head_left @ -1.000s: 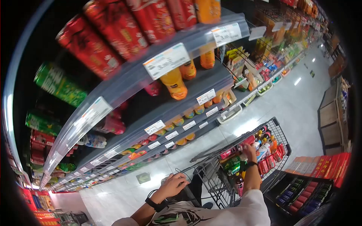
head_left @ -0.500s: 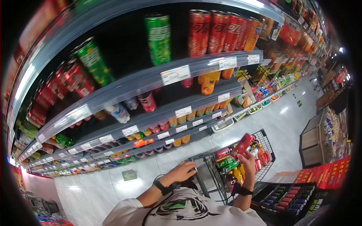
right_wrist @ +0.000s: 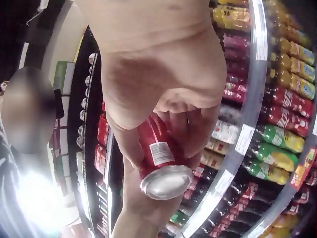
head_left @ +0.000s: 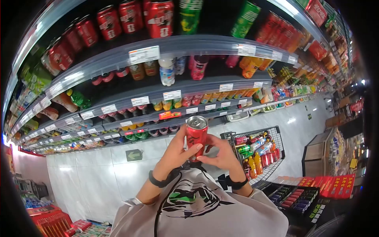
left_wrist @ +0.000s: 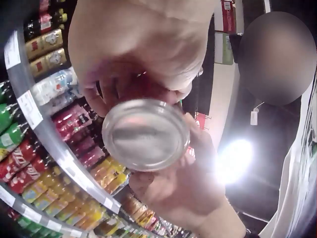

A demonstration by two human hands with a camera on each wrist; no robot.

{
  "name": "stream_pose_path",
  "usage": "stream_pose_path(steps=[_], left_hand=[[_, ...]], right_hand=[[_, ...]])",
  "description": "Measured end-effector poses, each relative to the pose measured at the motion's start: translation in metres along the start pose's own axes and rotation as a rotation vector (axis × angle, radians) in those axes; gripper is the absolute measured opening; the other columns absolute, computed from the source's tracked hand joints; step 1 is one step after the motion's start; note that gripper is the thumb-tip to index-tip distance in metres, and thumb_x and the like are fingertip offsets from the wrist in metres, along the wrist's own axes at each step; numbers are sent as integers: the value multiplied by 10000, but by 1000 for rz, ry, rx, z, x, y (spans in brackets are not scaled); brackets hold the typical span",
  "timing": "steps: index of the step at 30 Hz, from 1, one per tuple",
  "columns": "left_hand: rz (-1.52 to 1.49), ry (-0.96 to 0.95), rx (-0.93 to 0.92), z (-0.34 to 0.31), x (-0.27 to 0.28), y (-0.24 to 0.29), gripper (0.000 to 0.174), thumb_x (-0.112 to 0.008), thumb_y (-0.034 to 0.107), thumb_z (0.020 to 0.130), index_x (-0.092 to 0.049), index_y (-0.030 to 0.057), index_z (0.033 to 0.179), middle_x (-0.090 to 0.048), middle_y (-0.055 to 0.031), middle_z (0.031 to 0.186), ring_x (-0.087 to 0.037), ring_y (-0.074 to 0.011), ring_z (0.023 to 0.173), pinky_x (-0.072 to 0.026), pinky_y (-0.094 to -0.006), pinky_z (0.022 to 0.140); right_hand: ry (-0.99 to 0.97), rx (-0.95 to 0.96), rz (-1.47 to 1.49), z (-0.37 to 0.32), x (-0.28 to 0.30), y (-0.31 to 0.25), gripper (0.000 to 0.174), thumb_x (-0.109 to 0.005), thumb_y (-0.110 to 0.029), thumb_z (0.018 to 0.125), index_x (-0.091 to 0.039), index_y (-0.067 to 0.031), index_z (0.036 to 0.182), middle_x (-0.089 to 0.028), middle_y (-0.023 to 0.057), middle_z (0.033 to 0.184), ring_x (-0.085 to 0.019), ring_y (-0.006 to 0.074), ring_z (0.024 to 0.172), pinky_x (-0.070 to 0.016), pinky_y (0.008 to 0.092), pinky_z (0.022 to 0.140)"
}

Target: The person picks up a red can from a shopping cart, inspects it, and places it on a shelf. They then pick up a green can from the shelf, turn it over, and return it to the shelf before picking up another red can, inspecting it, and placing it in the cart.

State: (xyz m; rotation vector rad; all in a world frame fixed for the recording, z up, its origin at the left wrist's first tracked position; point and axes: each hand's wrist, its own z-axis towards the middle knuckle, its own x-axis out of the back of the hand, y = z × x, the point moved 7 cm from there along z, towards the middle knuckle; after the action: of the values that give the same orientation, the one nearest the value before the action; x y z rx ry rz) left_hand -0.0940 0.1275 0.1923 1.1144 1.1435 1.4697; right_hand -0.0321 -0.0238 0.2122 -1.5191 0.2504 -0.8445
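Note:
A red soda can [head_left: 196, 138] stands upright in front of the chest, its silver lid facing up in the head view. My left hand [head_left: 175, 152] grips it from the left, thumb laid across its front. From the right, my right hand [head_left: 224, 156] holds it too, thumb low on the can and fingers curled towards its side. The left wrist view looks up at the silver base [left_wrist: 146, 136] between both hands. A white barcode label [right_wrist: 160, 153] shows on the can's lower side in the right wrist view.
A wire shopping cart [head_left: 281, 158] with bottles and cans stands to the right. Drink shelves curve across the front, with red cans [head_left: 161, 19] and green cans [head_left: 245, 19] on an upper one. Red boxes [head_left: 339, 185] and a dark can display [head_left: 294, 200] are at the lower right.
My right hand has lifted the red can out of the cart and brought it before the chest. The left hand has left the cart handle and now grips the can. The view has shifted left along the shelves.

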Motion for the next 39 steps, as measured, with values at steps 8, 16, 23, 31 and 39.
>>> stream_pose_path(steps=[8, 16, 23, 31, 39], left_hand=[[-259, 159, 8, -34, 38, 6, 757, -716, 231, 934, -300, 20, 1530, -545, -163, 1359, -563, -243, 1224, -432, -378, 1065], [-531, 3, 59, 1, 3, 29, 826, -598, 285, 1002, -74, 133, 1622, -370, -174, 1513, -454, -267, 1339, -388, -411, 1119], [-590, -89, 142, 29, -54, 22, 579, -518, 368, 1063, -257, 94, 1500, -481, -145, 1423, -498, -233, 1306, -404, -391, 1109], [-650, -148, 317, 70, -119, -11, 732, -413, 674, 1016, -491, 53, 1395, -640, -92, 1112, -701, -185, 731, -583, -302, 575], [-680, -127, 559, 101, -187, -44, 661, -280, 673, 1044, -542, 78, 1163, -677, -91, 774, -668, -193, 586, -533, -307, 517]], right_hand=[[-200, 81, -41, 4, -68, -37, 962, -896, -232, 758, -371, -1, 1529, -669, 172, 1222, -698, 254, 989, -561, 380, 871], [117, 48, 161, -17, -30, -47, 1183, -896, -219, 713, -172, -26, 1629, -625, 218, 1325, -700, 306, 1063, -525, 372, 952], [297, 142, 151, -36, 37, -45, 1022, -863, -326, 749, -346, -66, 1591, -744, 138, 1075, -744, 186, 859, -544, 278, 754], [361, 50, 531, -45, 86, -14, 786, -699, -357, 970, -337, -16, 1579, -679, 47, 861, -611, 73, 654, -483, 218, 609], [409, -73, 644, -55, 138, 37, 685, -650, -307, 999, -379, 3, 1547, -707, 70, 900, -691, 113, 651, -498, 200, 536]])
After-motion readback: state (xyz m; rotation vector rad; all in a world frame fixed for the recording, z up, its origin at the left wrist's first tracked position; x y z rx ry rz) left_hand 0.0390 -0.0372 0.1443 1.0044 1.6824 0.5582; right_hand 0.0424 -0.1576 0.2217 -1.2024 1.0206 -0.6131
